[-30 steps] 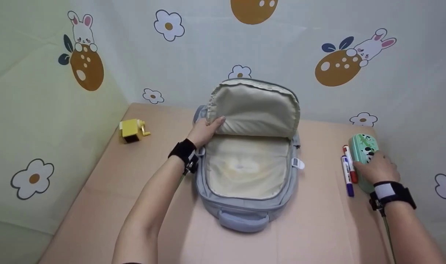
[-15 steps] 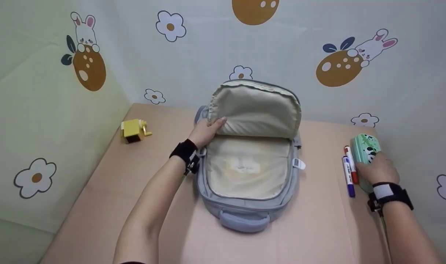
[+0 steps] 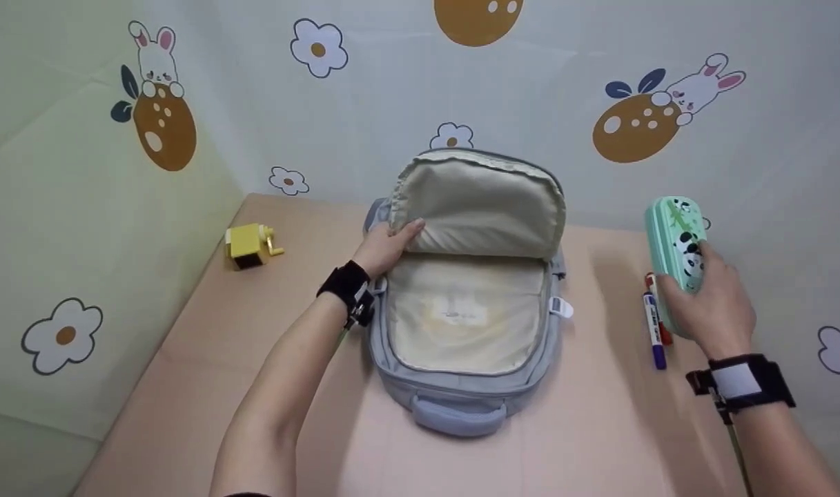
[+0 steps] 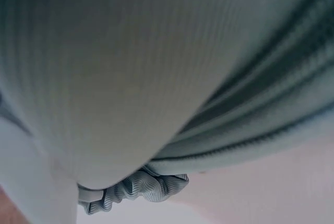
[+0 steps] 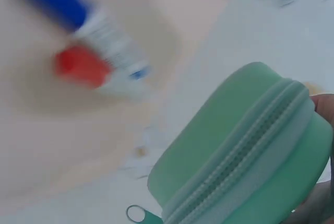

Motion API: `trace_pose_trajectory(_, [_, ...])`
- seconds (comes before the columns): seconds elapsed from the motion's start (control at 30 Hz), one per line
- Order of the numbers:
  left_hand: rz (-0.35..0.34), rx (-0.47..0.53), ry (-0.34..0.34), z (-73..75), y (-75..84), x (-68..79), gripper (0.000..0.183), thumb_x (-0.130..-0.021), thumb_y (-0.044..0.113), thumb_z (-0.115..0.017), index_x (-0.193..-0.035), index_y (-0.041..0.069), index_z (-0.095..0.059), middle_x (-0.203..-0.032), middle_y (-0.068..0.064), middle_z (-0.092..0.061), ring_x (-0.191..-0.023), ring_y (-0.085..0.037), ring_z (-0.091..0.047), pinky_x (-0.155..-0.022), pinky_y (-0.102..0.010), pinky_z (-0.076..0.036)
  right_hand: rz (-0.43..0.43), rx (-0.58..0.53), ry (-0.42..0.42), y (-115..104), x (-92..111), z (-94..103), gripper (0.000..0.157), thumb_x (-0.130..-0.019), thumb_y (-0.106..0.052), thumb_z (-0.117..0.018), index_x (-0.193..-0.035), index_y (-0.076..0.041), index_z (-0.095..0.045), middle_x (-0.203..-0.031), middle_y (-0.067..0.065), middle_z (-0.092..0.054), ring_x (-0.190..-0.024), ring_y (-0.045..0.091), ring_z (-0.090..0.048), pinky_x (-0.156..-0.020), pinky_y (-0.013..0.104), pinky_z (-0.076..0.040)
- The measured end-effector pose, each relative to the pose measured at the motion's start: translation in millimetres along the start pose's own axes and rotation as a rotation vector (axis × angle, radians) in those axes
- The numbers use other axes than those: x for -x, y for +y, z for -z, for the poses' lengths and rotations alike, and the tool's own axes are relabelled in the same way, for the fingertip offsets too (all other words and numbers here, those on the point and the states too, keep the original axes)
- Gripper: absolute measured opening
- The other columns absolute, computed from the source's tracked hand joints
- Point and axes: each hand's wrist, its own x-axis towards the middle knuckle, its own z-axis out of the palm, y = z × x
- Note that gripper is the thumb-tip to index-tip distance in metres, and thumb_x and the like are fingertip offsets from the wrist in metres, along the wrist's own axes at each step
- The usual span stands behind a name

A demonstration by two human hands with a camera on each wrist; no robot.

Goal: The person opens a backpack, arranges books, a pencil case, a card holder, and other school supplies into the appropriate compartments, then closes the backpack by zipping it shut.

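A grey-blue backpack (image 3: 468, 386) lies on the table with its front flap (image 3: 489, 207) folded up, showing a pale lining. My left hand (image 3: 385, 248) holds the left edge of that flap, thumb on the lining side; the fingers behind it are hidden. On the right, my right hand (image 3: 716, 304) grips a mint-green pencil case (image 3: 678, 241) with pandas on it, raised above the table. Its zipper side faces the camera in the right wrist view, where the case (image 5: 229, 151) hangs apart from the markers. Grey fabric (image 4: 115, 78) of the backpack fills most of the left wrist view.
A blue-capped marker (image 3: 653, 331) and a red-capped marker (image 3: 666, 335) lie side by side under the right hand, the red one partly covered by the case. A yellow pencil sharpener (image 3: 247, 245) with a crank stands at the left. Patterned cloth walls (image 3: 530, 90) border the table.
My right hand has lifted the pencil case off the table, up and slightly away from me. My left hand stays on the flap, and the backpack has not moved.
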Motion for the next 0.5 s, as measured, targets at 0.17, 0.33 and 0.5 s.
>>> trace_pose_trajectory(0.17, [0.012, 0.015, -0.002, 1.1, 2.3, 1.0, 0.059, -0.097, 0.064, -0.055, -0.062, 0.019, -0.04, -0.054, 0.007, -0.033, -0.046, -0.01, -0.031, -0.05, -0.029, -0.034, 0.247, -0.04, 0.093, -58.4, 32.9, 7.0, 0.085, -0.094, -0.039, -0.071, -0.162, -0.014, -0.027, -0.132, 0.026, -0.049, -0.101, 0.039, -0.051, -0.071, 0.052, -0.046])
trace_pose_trajectory(0.33, [0.014, 0.031, 0.006, 2.6, 5.7, 0.7, 0.062, -0.096, 0.065, -0.056, -0.059, 0.019, -0.038, -0.052, 0.008, -0.032, -0.044, -0.01, -0.03, -0.047, -0.028, -0.032, 0.523, -0.043, 0.026, -106.2, 61.8, -9.0, 0.08, -0.089, -0.032, -0.079, -0.157, -0.016, -0.039, -0.139, 0.019, -0.054, -0.097, 0.029, -0.055, -0.069, 0.043, -0.046])
trace_pose_trajectory(0.5, [0.028, 0.051, 0.001, 1.3, 6.6, 1.3, 0.061, -0.095, 0.066, -0.057, -0.06, 0.02, -0.038, -0.052, 0.009, -0.031, -0.043, -0.009, -0.029, -0.045, -0.027, -0.03, 0.554, 0.042, -0.249, -140.3, 73.8, -45.4, 0.075, -0.093, -0.047, -0.072, -0.157, -0.023, -0.042, -0.148, 0.02, -0.05, -0.112, 0.033, -0.059, -0.08, 0.05, -0.053])
